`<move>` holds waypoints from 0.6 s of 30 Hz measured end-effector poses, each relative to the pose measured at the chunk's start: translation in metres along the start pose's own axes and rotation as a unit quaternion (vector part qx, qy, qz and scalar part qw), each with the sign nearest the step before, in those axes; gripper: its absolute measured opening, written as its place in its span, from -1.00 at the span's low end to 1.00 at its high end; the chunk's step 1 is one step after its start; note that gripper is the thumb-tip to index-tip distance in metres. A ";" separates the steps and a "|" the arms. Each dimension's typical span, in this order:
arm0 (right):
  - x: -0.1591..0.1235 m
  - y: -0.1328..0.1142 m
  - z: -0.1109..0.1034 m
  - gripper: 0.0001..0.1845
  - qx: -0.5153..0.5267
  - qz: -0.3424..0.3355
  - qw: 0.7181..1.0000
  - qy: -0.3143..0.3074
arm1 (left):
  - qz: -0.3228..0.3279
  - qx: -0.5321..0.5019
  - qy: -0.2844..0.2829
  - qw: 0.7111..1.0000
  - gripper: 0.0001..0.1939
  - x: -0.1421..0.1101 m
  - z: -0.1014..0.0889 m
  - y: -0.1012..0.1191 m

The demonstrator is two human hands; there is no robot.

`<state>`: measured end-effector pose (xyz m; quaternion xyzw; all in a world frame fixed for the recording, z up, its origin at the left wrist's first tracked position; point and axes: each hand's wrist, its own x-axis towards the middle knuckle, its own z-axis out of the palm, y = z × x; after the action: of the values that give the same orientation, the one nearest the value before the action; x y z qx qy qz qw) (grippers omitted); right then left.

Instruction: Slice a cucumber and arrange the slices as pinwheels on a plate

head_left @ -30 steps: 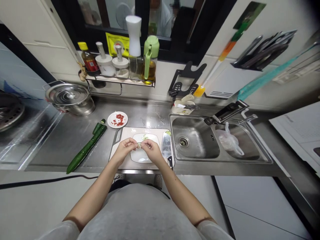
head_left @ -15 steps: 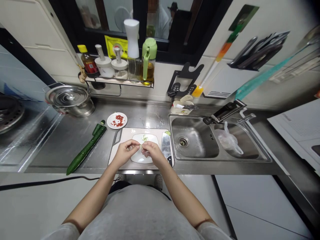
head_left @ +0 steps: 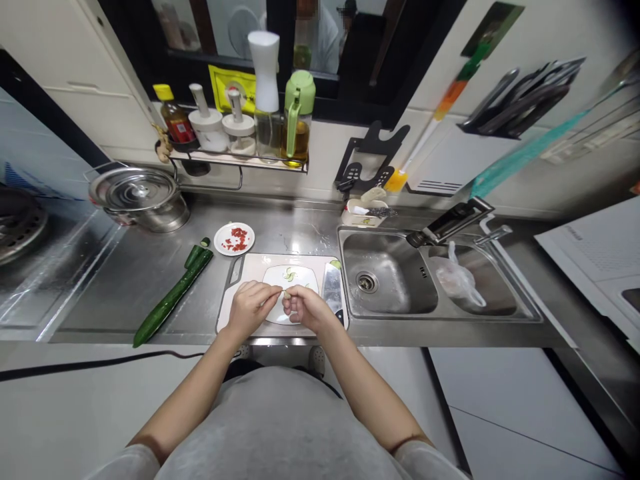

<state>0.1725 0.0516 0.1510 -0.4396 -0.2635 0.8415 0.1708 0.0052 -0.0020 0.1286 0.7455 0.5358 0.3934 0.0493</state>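
Over a white plate (head_left: 273, 273), my left hand (head_left: 251, 305) and my right hand (head_left: 309, 309) meet at the fingertips. Both are pinched on a small, pale cucumber slice (head_left: 285, 294), mostly covered by the fingers. A few thin green cucumber slices (head_left: 290, 274) lie in a curved pattern on the plate. The plate rests on a light cutting board (head_left: 231, 313). A cleaver (head_left: 331, 290) lies at the board's right side, with a green cucumber piece (head_left: 335, 265) by its far end.
Left of the board are a long cucumber (head_left: 170, 303), shorter cut pieces (head_left: 194, 256) and a small plate (head_left: 219, 242) of chopped red bits. A lidded steel pot (head_left: 145, 200) stands farther left. A double sink (head_left: 390, 310) is at right. Above hangs a seasoning rack (head_left: 240, 159).
My left hand has turned so its back faces up more, and its fingers are straighter. The right hand's lower fingers have opened slightly. Both hands stay over the plate.
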 end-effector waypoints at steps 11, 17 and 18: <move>0.003 0.011 -0.005 -0.84 -0.128 -0.087 0.985 0.071 | -0.295 -0.277 0.029 0.914 -0.80 -0.008 0.021 0.010; 0.006 0.011 -0.017 -0.82 -0.183 -0.097 0.974 0.092 | -0.398 -0.432 0.011 0.809 -0.64 -0.004 0.030 0.013; 0.006 0.010 -0.018 -0.83 -0.185 -0.096 0.974 0.093 | -0.402 -0.439 0.007 0.804 -0.62 -0.004 0.030 0.014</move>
<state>0.1831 0.0516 0.1324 -0.5125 -0.4388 0.7131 0.1904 0.0345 -0.0003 0.1127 0.3595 0.5580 0.5370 0.5206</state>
